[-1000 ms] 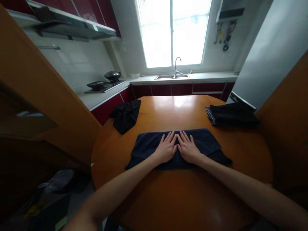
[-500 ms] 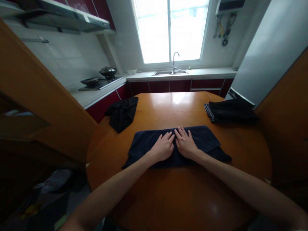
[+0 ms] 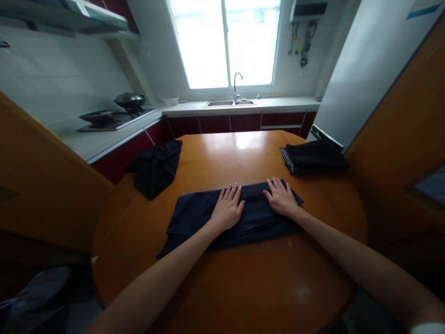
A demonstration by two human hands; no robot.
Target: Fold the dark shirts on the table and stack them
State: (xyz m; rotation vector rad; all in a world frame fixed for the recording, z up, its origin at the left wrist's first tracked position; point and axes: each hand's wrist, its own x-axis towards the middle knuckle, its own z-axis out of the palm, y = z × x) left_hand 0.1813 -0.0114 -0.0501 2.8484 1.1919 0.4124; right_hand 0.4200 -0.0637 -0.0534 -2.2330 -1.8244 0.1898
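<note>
A dark blue folded garment (image 3: 194, 214) lies in a wide strip across the wooden table (image 3: 264, 278); its exact kind cannot be made out. My left hand (image 3: 227, 206) rests flat near its middle, fingers spread and pointing at the far edge. Further right, my right hand (image 3: 281, 198) presses on the cloth close to its right end, palm down with fingers apart. Both hands hold nothing. Part of the garment's near side is hidden under my left forearm.
A crumpled black cloth (image 3: 156, 168) lies at the table's far left edge. At the far right sits a stack of folded black clothes (image 3: 316, 157). Beyond the table are a counter with a sink (image 3: 229, 103), and a stove with a lidded pan (image 3: 129, 100).
My hands have moved apart: the right one has slid toward the garment's right end, while the left stays near the middle. The view has turned slightly to the right.
</note>
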